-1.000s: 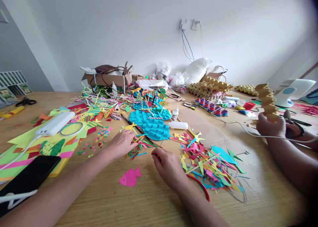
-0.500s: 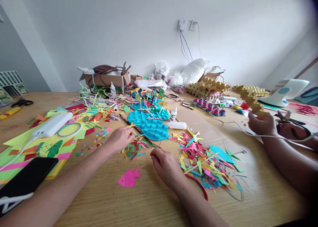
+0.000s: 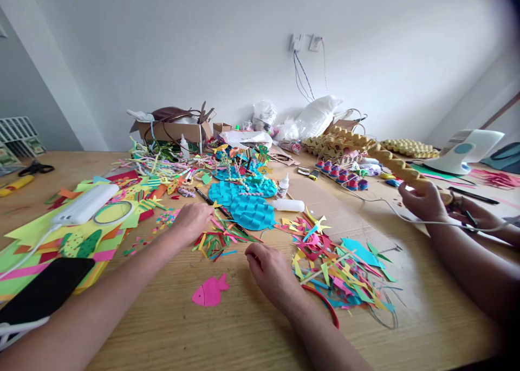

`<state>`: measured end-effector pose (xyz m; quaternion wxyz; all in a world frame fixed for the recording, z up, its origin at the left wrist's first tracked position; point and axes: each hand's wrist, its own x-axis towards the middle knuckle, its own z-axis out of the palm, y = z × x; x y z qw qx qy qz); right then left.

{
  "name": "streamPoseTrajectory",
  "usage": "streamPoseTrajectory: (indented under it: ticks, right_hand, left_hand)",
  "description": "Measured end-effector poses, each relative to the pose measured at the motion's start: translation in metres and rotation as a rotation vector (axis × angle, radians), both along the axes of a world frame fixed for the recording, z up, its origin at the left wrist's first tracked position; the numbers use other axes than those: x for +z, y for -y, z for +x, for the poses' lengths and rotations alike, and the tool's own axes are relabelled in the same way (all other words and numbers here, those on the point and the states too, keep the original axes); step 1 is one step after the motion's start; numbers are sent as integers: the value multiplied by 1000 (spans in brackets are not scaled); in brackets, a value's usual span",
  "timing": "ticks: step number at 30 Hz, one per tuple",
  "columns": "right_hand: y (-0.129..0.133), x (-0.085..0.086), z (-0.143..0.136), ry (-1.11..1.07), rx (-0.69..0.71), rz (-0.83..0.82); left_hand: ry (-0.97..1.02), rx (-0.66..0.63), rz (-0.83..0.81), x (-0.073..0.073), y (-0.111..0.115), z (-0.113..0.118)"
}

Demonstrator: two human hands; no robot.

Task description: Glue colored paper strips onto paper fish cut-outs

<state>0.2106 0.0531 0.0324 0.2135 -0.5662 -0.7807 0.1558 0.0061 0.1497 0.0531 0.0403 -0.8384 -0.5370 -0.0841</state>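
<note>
The person's left hand [image 3: 194, 222] hangs over the near-left edge of the thin paper strips [image 3: 221, 238], fingers bent down and drawn together, a posture suited to small, light pieces. The right hand [image 3: 270, 273] lies low on the table [image 3: 162, 327], just nearer than the strips, its fingers loosely curled and the thumb close against them. Both sets of fingertips are turned away or hidden, so whether either hand has hold of anything cannot be told.

The pink paper fish [image 3: 210, 292] lies flat between the forearms, well apart from the scraps, where its outline stays distinct and neither hand covers it. Mixed offcuts [image 3: 345, 279] are heaped to the right, leaving the near middle within easy reach. Beyond the strips sits the blue paper piece [image 3: 252, 213]; one glue bottle [image 3: 283, 187] stands upright to its right, which keeps it easy to grasp, while a white bottle [image 3: 288, 205] lies on its side. At far right, a co-worker's hand [image 3: 426, 200] steadies an egg-carton strip [image 3: 400, 169] near its lower end.
</note>
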Motion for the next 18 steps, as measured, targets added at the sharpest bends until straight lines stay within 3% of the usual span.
streamPoseTrajectory:
  ticks: [4,8,9,14,18]
  right_hand:
    - [0,-2,2,-17,-6,15]
    - [-6,-6,5,-133,-54,59]
    - [-6,-6,5,-202,-62,49]
    - [7,6,-4,-621,30,-119]
    - [28,22,-17,-809,137,-92]
  left_hand:
    - [73,-1,48,21,7,-12]
    - [202,-82,30,36,33,-10]
    - [312,-125,-10,38,41,-8]
    - [542,-248,-146,44,74,2]
    - [568,-283,-210,41,88,7]
